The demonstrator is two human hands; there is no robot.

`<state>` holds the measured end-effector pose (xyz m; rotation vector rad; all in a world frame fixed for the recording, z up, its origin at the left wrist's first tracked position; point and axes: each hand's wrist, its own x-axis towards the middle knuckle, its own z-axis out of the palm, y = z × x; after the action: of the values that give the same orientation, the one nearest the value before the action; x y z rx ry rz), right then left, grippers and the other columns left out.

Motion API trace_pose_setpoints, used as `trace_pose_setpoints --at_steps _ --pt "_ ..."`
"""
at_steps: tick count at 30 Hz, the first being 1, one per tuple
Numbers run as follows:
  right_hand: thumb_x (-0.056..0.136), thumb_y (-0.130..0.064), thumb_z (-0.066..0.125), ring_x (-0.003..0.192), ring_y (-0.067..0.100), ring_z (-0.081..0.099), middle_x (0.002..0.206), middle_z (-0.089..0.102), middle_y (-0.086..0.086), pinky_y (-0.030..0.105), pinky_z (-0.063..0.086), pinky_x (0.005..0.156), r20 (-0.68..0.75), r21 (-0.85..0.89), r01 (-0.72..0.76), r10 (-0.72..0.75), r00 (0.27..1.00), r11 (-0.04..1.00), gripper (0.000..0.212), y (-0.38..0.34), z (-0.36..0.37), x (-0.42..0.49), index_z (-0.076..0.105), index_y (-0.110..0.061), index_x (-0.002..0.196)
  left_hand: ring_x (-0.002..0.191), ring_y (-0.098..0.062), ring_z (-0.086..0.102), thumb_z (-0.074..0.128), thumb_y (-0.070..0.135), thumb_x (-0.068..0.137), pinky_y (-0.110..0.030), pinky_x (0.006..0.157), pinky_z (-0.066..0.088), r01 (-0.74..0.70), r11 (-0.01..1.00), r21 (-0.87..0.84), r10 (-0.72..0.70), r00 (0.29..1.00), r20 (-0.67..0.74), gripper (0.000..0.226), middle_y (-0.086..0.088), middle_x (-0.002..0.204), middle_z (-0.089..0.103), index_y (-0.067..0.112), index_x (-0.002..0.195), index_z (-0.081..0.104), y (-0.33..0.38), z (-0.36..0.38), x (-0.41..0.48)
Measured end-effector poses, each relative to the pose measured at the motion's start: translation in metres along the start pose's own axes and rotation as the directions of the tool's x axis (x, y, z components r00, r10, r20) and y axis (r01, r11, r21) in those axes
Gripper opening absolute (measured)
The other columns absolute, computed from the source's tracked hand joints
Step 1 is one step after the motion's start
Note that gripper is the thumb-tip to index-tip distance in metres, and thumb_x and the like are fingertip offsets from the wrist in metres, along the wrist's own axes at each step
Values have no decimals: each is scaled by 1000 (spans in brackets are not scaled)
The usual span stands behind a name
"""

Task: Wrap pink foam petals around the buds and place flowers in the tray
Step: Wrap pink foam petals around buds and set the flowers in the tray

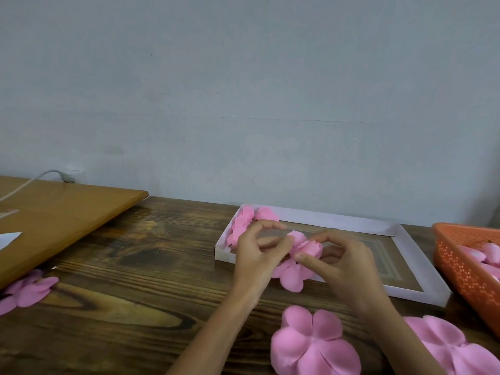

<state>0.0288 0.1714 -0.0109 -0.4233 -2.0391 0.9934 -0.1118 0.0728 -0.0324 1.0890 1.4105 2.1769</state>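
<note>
Both hands are working over the near-left edge of the tray (pixel 405 291). Left hand (pixel 257 257) is pinching the petal sheet (pixel 290 278) with curled fingers. Right hand (pixel 345 265) is gripping the bud (pixel 311 246), thumb pressing its front. Bud is sitting between the two hands, just above the tray's near rim, petal lobes hanging below it. Finished flowers (pixel 243 223) are lying in the tray's far-left corner. Flat petal cut-outs (pixel 311 345) are lying on the table (pixel 135 266) in front of the tray. Orange basket (pixel 460 266) is standing just right of the tray.
</note>
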Motion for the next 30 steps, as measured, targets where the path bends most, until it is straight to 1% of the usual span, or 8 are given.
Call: trace_pose_setpoints --at_steps 2,5,10,16,20,22,27,30 --pt "73 -24 94 75 10 76 85 78 -13 39 64 68 -21 -19 13 -13 1000 1000 24 -2 -1 0 75 -29 86 85 -23 79 84 30 82 -32 74 62 -4 1000 14 3 999 36 21 -10 88 81 27 101 78 2 1 -1" --pt "73 -25 94 76 8 76 82 78 -14 41 64 68 -22 -39 7 -8 1000 999 23 -2 -1 0 75 -28 85 89 -19 78 82 20 90 -23 76 59 -81 995 61 76 994 80 4 -4 90 81 23 92 83 2 2 0" --pt "69 -28 95 67 9 74 73 76 -9 44 63 66 -47 -63 2 -5 999 998 28 -3 1 0 70 -25 81 92 -16 75 77 12 93 -23 82 57 -193 975 113 175 974 145 10 -1 93 80 18 96 84 1 4 -1" --pt "64 -37 95 74 12 75 90 74 -8 37 64 66 -68 11 -8 9 998 1000 46 -6 -2 0 66 -27 98 97 -16 72 70 32 90 -30 86 56 -190 973 133 161 966 204 19 3 95 77 20 96 83 6 2 -1" --pt "71 -22 94 75 13 76 83 78 -8 48 63 70 -60 15 -19 20 998 1000 27 -3 -4 2 74 -22 89 107 -16 72 70 41 89 -28 90 58 -51 997 63 37 980 194 28 0 109 78 25 110 80 8 -3 0" --pt "75 -16 92 74 19 77 81 78 -2 54 62 73 -84 68 -39 45 996 997 21 -1 -6 3 75 -19 88 110 -9 72 80 41 83 -22 87 57 25 989 145 -54 978 202 35 6 112 78 33 116 76 5 -14 7" --pt "76 -12 90 70 25 77 81 79 1 56 63 74 -110 152 -78 96 989 985 18 4 -11 4 75 -21 81 98 -22 76 84 11 85 -28 78 60 229 964 134 -246 961 128 15 -8 102 81 20 97 83 -15 -25 12" --pt "73 -16 93 74 23 78 83 79 0 55 63 75 -64 133 -88 97 993 987 21 5 -9 3 75 -24 81 87 -24 76 85 34 78 -34 79 61 246 969 35 -248 967 64 25 -14 93 79 14 93 83 -16 -21 12"
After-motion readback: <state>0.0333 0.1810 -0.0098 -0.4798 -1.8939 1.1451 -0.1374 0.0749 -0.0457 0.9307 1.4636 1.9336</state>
